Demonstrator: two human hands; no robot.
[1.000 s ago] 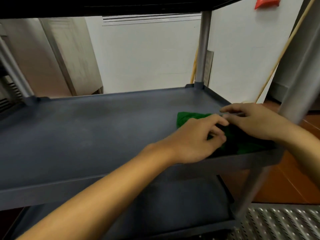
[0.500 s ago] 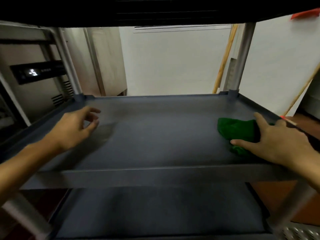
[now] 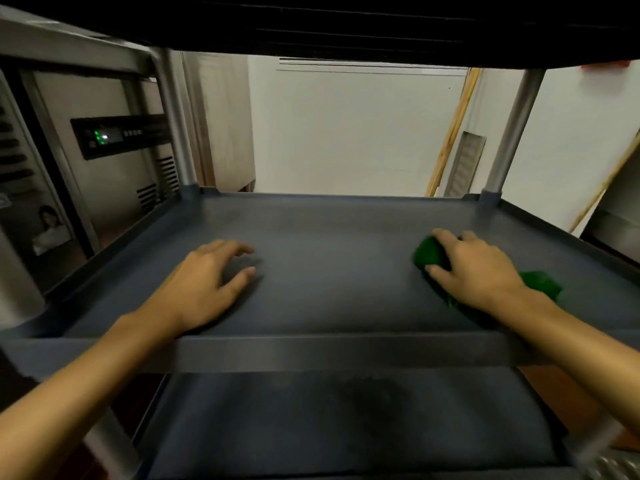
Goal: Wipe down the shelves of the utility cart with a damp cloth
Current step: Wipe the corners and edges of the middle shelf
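Observation:
A dark grey utility cart fills the view, and its middle shelf (image 3: pixel 329 244) lies in front of me. A green cloth (image 3: pixel 429 252) lies on the right part of that shelf. My right hand (image 3: pixel 474 268) lies on top of the cloth, fingers spread over it and thumb beside it; part of the cloth shows behind the wrist. My left hand (image 3: pixel 207 282) hovers low over the left part of the shelf with loosely bent fingers and holds nothing. The lower shelf (image 3: pixel 346 420) shows below, and the underside of the top shelf spans the top of the view.
Grey corner posts (image 3: pixel 512 133) rise at the back corners of the middle shelf. A stainless steel appliance with a control panel (image 3: pixel 117 136) stands close on the left. Wooden handles (image 3: pixel 450 133) lean on the white wall behind. Red-brown floor shows at the right.
My left hand left the cloth, swung to the left side of the shelf, then drifted toward the middle. My right hand with the cloth slid further back on the shelf.

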